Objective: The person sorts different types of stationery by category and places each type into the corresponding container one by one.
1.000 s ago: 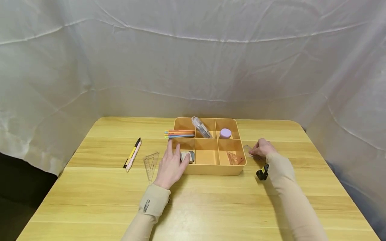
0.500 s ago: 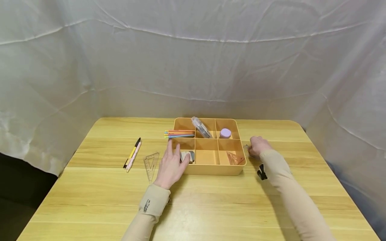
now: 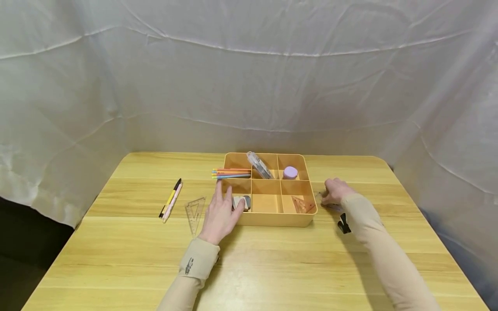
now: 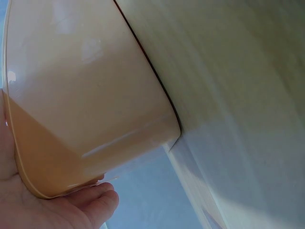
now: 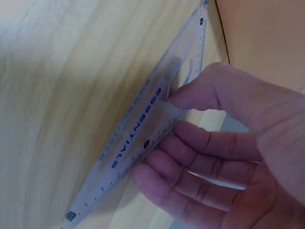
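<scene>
My left hand (image 3: 221, 218) holds the front left corner of an orange divided organizer box (image 3: 268, 219). Its thumb reaches over the front rim, and the fingers lie along the left side, as the left wrist view (image 4: 52, 210) also shows. To the right of the box, my right hand (image 3: 337, 191) pinches a clear plastic set square (image 5: 143, 124) printed "ESSENTIALS". In the right wrist view the thumb is at the cut-out of the set square and the fingertips are along its ruled edge. The set square slants against the wooden table; whether it touches the table is unclear.
Inside the box are colored pencils (image 3: 232, 173) jutting past the left wall, a clear case (image 3: 259, 165), a lilac round item (image 3: 290, 172), an orange set square (image 3: 303, 204) and erasers (image 3: 246, 201). Left of it lie another clear set square (image 3: 194, 214) and two pens (image 3: 171, 201).
My right hand shifts slightly away to the left, then back to the right and nearer, staying on the set square beside the box. My left hand stays in place.
</scene>
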{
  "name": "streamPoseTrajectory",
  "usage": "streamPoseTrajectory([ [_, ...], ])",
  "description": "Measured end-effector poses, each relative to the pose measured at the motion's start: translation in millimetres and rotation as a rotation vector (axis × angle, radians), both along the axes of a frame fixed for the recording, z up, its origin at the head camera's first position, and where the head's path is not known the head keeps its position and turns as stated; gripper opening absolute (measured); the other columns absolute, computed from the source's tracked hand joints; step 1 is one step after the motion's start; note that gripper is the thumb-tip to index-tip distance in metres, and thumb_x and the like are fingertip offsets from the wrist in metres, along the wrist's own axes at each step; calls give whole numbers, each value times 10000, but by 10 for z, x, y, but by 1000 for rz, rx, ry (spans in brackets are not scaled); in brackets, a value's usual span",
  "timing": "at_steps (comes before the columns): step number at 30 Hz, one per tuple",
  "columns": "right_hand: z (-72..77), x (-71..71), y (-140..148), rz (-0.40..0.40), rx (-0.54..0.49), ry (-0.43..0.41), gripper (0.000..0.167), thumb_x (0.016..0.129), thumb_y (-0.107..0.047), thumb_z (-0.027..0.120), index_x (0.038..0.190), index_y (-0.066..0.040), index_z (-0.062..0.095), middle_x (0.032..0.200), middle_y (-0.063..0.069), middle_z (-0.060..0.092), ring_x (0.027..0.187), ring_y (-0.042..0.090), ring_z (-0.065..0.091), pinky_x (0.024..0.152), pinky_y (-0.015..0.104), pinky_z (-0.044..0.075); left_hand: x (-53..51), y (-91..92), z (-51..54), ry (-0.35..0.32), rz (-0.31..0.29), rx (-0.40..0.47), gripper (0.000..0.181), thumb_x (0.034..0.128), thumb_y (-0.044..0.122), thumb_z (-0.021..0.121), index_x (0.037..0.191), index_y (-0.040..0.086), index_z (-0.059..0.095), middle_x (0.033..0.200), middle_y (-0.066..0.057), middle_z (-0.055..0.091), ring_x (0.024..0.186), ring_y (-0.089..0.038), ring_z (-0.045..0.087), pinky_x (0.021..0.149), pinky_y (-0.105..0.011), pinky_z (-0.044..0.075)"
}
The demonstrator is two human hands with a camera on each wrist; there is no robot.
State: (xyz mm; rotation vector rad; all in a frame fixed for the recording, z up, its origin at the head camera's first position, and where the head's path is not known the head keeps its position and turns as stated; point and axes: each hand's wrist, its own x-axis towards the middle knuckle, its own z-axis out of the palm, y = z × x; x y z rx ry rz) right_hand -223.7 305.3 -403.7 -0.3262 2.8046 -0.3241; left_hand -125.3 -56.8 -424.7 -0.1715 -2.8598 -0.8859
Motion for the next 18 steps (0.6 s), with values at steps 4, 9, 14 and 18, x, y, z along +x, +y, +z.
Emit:
streamPoseTrajectory([
  [4,-8,-7,20,47,3,13,227,787,-90,777,925,52,665,923,189,690,840,290,602,791,453,543,0,-2,-7,4,1,4,726,1034,498,436,1511,-47,382,1665,-286,98,1445,-517,350,1137,-610,395],
  [9,-32,-26,53,102,10,40,168,780,-71,753,881,43,682,876,164,709,782,266,630,746,428,563,-7,3,-7,5,0,2,730,1034,505,429,1514,-43,380,1665,-285,98,1448,-511,350,1134,-609,398],
  [14,-33,-8,54,102,-24,52,145,802,-75,748,879,36,696,853,156,717,750,252,631,711,418,560,-7,-5,1,6,0,3,729,1034,502,434,1512,-47,380,1665,-286,96,1448,-511,350,1130,-611,401],
  [18,-16,30,17,80,-21,70,131,834,-62,727,896,48,690,873,184,724,775,284,662,734,443,574,-8,-13,5,3,-1,0,732,1034,505,433,1514,-46,377,1666,-285,90,1447,-511,351,1128,-614,402],
])
